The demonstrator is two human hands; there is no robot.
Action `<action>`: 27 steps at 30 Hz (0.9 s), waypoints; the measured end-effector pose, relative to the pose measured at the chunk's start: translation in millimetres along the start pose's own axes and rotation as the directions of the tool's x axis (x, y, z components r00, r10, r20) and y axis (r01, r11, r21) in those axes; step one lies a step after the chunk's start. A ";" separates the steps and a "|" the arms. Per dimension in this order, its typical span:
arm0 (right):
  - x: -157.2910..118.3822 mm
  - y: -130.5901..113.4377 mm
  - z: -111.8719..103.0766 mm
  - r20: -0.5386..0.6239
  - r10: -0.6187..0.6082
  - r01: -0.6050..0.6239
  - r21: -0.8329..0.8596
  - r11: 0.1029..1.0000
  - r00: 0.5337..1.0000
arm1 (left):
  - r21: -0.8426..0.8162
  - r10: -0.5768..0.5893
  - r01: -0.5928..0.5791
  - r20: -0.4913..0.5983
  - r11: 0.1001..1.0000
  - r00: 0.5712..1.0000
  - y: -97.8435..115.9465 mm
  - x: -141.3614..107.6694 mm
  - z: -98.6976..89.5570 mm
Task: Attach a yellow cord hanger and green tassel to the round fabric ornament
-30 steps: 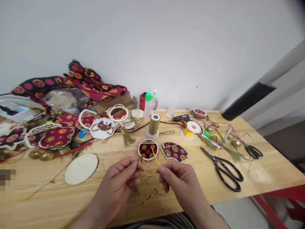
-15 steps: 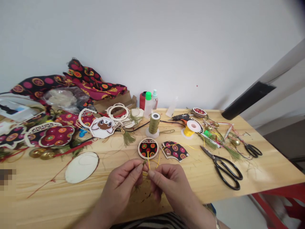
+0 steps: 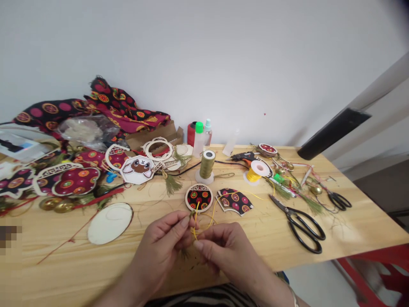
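1. Currently both hands meet at the lower centre of the frame, fingertips near one another.
2. Left hand (image 3: 168, 238): thumb and index finger pinched together on a small olive-green tassel (image 3: 192, 213), mostly covered by the fingers; a few strands show beneath the hand.
3. Right hand (image 3: 225, 249): thumb closed against the curled fingers, with yellow cord (image 3: 195, 230) nipped at the thumb tip. Lower fingers partly hidden; cannot tell whether they hold anything.
4. Cord position: a bright length runs up over the round fabric pendant (image 3: 198, 200) at centre; another loops right, across the fan-shaped fabric piece (image 3: 235, 202), towards the yellow cord spool (image 3: 254, 175) right of centre.
5. Handling, cord (judged): very light, limp, probably a little slippery; best nipped close to the working point, since a long free length would sag.
6. Handling, tassel (judged): light and soft, strands apt to splay; take it by the gathered top, not the skirt.
7. Nearby: olive thread spool (image 3: 207, 165) upright above the pendant; large black-handled scissors (image 3: 300, 226) lying at the lower right, apart from both hands.
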State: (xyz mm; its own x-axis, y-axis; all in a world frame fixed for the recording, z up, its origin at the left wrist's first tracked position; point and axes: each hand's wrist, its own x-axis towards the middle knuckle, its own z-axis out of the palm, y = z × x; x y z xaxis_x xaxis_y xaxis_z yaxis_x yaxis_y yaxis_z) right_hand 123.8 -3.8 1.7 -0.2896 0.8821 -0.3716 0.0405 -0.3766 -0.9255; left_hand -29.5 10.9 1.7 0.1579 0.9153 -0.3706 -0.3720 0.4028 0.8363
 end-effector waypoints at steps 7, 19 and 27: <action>-4.0 -8.5 -17.8 -0.073 -0.437 0.342 -0.515 0.786 0.896 | 0.086 -0.047 0.044 0.039 0.995 0.998 3.9 4.0 -2.6; 7.1 -17.2 -32.6 0.031 -0.625 0.516 -0.598 0.614 0.780 | 0.172 -0.120 0.090 0.173 0.981 0.977 2.3 -0.9 -6.5; 3.8 -23.3 -39.9 0.180 -0.629 0.605 -0.559 0.567 0.756 | 0.286 -0.140 0.070 0.230 0.956 0.963 4.6 -2.4 -7.7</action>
State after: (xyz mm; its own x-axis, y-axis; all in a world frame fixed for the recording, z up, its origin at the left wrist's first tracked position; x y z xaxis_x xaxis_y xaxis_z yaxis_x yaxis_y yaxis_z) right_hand 159.9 19.5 18.9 -0.4162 0.8531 0.3147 0.3819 0.4781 -0.7910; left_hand -38.6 10.5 3.3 0.4141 0.8267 -0.3809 -0.0825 0.4509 0.8888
